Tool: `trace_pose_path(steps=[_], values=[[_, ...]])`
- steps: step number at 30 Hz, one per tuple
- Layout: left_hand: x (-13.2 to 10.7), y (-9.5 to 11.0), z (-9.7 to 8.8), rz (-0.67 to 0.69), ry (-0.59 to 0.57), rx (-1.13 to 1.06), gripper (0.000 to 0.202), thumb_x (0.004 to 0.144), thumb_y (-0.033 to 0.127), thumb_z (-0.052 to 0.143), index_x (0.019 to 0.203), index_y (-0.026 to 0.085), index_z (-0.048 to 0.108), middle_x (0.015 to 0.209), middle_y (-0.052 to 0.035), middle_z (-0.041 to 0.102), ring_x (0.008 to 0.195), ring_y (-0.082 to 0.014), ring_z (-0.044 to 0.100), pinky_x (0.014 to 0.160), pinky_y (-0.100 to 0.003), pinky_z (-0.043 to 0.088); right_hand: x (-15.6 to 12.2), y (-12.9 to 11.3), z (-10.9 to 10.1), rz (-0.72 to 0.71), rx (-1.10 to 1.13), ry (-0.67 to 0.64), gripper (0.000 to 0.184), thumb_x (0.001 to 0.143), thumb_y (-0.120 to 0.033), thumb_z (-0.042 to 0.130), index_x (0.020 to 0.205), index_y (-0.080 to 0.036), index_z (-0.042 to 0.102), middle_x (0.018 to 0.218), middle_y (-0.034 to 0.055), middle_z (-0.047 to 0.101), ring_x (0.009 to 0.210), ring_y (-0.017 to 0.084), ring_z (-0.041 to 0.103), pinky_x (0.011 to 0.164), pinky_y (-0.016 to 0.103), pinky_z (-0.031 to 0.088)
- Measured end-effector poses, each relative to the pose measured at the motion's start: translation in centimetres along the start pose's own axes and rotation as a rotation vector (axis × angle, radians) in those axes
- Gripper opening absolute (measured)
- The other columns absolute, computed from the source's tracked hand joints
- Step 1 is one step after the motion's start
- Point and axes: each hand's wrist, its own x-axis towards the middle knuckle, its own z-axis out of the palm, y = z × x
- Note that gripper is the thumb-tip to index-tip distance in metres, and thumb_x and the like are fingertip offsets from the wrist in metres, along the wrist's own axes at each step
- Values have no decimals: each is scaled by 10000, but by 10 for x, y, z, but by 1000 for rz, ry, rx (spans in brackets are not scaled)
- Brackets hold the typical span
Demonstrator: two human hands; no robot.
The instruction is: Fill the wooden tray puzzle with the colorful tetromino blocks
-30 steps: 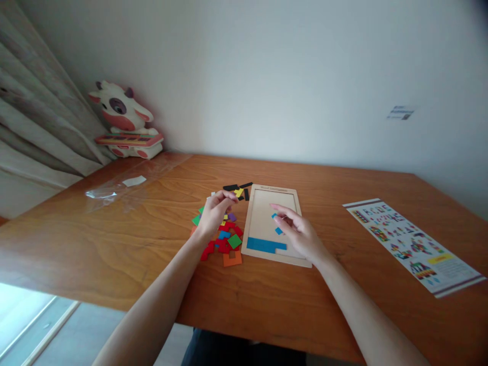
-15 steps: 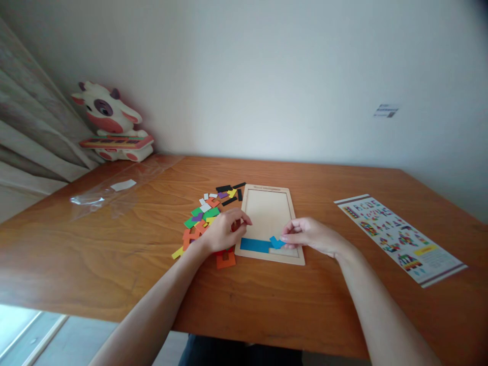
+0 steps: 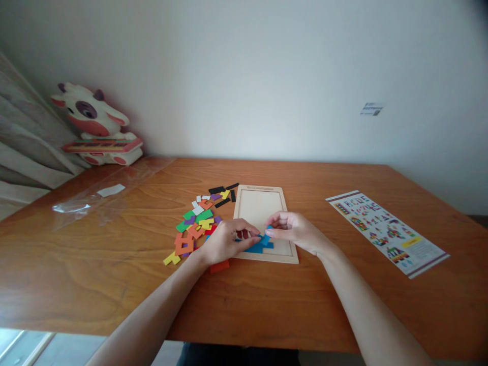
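Note:
A pale wooden puzzle tray [image 3: 259, 203] lies on the wooden table [image 3: 267, 300]. Blue puzzle pieces [image 3: 256, 248] sit in its near left corner. Both hands meet over that corner. My right hand [image 3: 295, 233] pinches a small blue piece [image 3: 266, 238] with fingers closed. My left hand [image 3: 224, 240] is curled, its fingertips touching the same blue piece. A heap of loose coloured pieces [image 3: 196, 221] lies just left of the tray, with an orange piece [image 3: 220, 266] under my left wrist.
A printed pattern sheet [image 3: 385, 230] lies to the right. Black pieces [image 3: 223, 190] sit by the tray's far left corner. A clear plastic wrapper [image 3: 102, 195] lies far left. A cow toy [image 3: 95, 127] holding a tray stands against the wall by a curtain [image 3: 23, 152].
My right hand carried the blue piece from the tray's middle to its near left corner. My left hand left the loose heap and came across to meet it.

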Motion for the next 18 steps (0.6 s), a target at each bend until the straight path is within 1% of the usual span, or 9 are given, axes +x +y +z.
trace_pose_path(steps=[3, 6, 9, 14, 16, 18], values=[[0, 0, 1, -39, 17, -23, 156, 835, 315, 720, 917, 186, 749, 768, -54, 720, 637, -137, 613, 578, -223, 458, 0, -1, 3, -63, 11, 34, 410, 681, -425, 840, 961, -168, 686, 939, 52, 702, 873, 163, 641, 823, 316, 511], [0, 1, 1, -66, 14, -51, 163, 823, 324, 736, 907, 185, 751, 757, -51, 724, 633, -136, 609, 582, -225, 459, 0, -1, 9, -81, 25, 0, 368, 724, -451, 805, 945, -172, 710, 892, 48, 711, 819, 158, 638, 772, 309, 511], [-1, 1, 1, -9, -29, -52, 154, 821, 326, 741, 884, 187, 759, 781, -57, 725, 641, -133, 604, 594, -228, 460, 1, 1, 16, -81, 34, -44, 349, 738, -453, 796, 937, -174, 732, 836, 38, 713, 758, 151, 629, 709, 295, 497], [-2, -4, 1, 95, -118, 2, 161, 844, 345, 722, 845, 190, 763, 785, -55, 714, 674, -136, 625, 620, -228, 475, 2, 3, 23, -70, 30, -85, 358, 686, -439, 844, 900, -172, 740, 767, 17, 680, 696, 130, 583, 642, 266, 459], [-2, -5, 0, 118, -135, 9, 147, 850, 331, 717, 861, 193, 767, 801, -60, 716, 698, -142, 638, 643, -233, 486, 2, 3, 24, -75, 49, -97, 402, 660, -448, 864, 919, -169, 734, 781, 17, 671, 705, 126, 579, 647, 259, 462], [-2, -5, 0, 131, -144, 4, 135, 861, 311, 706, 906, 206, 777, 842, -70, 722, 752, -154, 653, 689, -246, 503, 2, 2, 24, -74, 85, -108, 465, 679, -495, 844, 993, -175, 722, 849, 30, 682, 756, 133, 602, 687, 262, 484]])
